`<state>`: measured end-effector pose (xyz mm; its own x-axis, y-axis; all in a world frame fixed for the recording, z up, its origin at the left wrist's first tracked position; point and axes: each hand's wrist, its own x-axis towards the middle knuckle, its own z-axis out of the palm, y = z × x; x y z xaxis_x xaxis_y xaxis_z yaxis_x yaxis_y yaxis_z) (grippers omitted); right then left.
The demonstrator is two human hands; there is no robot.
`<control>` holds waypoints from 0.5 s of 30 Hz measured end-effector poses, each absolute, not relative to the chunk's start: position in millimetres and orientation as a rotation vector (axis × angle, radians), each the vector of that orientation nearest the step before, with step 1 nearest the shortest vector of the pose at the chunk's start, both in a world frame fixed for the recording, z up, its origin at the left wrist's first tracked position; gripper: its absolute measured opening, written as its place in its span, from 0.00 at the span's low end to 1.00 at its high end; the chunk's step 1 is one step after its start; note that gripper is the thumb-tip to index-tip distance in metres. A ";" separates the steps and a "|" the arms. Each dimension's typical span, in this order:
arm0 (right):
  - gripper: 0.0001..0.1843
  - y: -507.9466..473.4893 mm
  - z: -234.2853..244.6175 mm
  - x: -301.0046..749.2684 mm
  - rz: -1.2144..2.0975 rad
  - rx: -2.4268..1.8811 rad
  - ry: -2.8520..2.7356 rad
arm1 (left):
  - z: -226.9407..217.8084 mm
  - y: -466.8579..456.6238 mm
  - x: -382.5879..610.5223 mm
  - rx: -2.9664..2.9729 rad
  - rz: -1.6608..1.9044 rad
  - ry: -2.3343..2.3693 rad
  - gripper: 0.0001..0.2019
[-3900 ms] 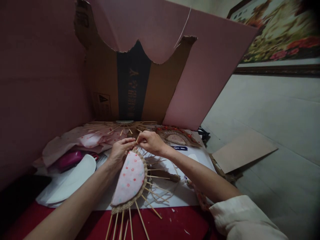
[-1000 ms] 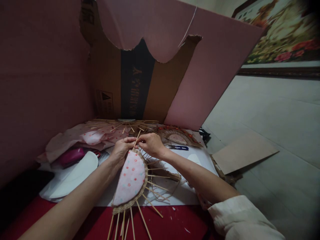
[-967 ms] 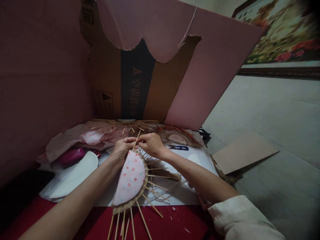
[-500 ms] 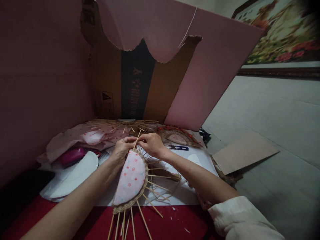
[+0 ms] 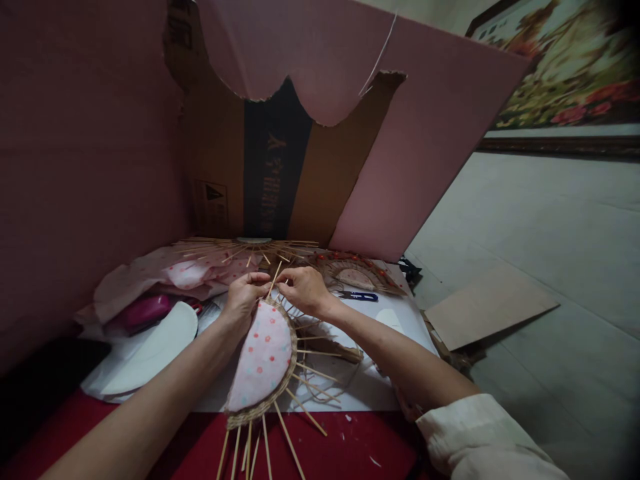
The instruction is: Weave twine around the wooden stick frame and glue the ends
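Note:
A half-round piece covered in pink dotted fabric [image 5: 263, 357] stands tilted between my arms. Woven twine [image 5: 292, 373] borders its curved edge, and thin wooden sticks [image 5: 287, 437] fan outward from it. My left hand [image 5: 245, 295] is closed at the upper end of this piece, thumb and fingers at an upright stick [image 5: 274, 279]. Beside that same stick, the fingertips of my right hand [image 5: 307, 290] are pinched together. Whatever lies between the right fingertips is too small to make out. Loose twine strands [image 5: 325, 393] lie under the sticks on the right.
Blue-handled thread snips [image 5: 363, 296] lie behind my right wrist. A beaded fan-shaped piece [image 5: 357, 272] and another stick fan [image 5: 253, 248] sit at the back. On the left are a white half-disc [image 5: 160, 353], a magenta object [image 5: 147, 310] and dotted cloth [image 5: 130, 273]. Cardboard [image 5: 215, 147] rises behind.
My right fingertips have shifted slightly right, a little apart from the left hand at the upright stick. The half-round piece has stayed nearly still.

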<state>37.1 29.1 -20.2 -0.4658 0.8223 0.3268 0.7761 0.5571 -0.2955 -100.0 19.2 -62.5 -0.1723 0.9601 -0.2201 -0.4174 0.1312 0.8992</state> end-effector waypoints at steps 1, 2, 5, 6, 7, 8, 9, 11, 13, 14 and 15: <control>0.13 29.1 -20.3 37.0 0.147 -1.295 -2.364 | -63.3 19.4 -100.1 0.665 1.401 1.124 0.06; 0.13 29.3 -20.4 37.1 0.149 -1.296 -2.364 | -64.2 19.6 -100.2 0.670 1.408 1.122 0.06; 0.12 30.2 -21.4 37.4 0.154 -1.295 -2.364 | -65.8 20.0 -100.5 0.683 1.412 1.116 0.07; 0.12 30.6 -21.8 37.5 0.155 -1.295 -2.363 | -65.9 20.1 -100.6 0.685 1.408 1.116 0.07; 0.12 31.0 -22.2 37.6 0.154 -1.294 -2.362 | -65.7 20.0 -100.6 0.686 1.403 1.117 0.07; 0.12 31.4 -22.5 37.6 0.154 -1.295 -2.360 | -65.3 19.8 -100.6 0.688 1.396 1.119 0.07; 0.12 31.7 -22.7 37.6 0.154 -1.296 -2.358 | -64.5 19.4 -100.4 0.690 1.387 1.121 0.07; 0.12 32.0 -22.7 37.4 0.159 -1.299 -2.352 | -62.4 18.0 -99.9 0.698 1.362 1.126 0.07; 0.12 32.0 -22.4 37.1 0.170 -1.301 -2.345 | -59.8 16.1 -99.2 0.708 1.329 1.132 0.07; 0.12 32.0 -22.2 37.0 0.177 -1.303 -2.340 | -58.6 15.2 -99.0 0.713 1.313 1.134 0.07; 0.12 32.0 -22.1 37.0 0.185 -1.304 -2.335 | -57.5 14.3 -98.8 0.716 1.301 1.137 0.07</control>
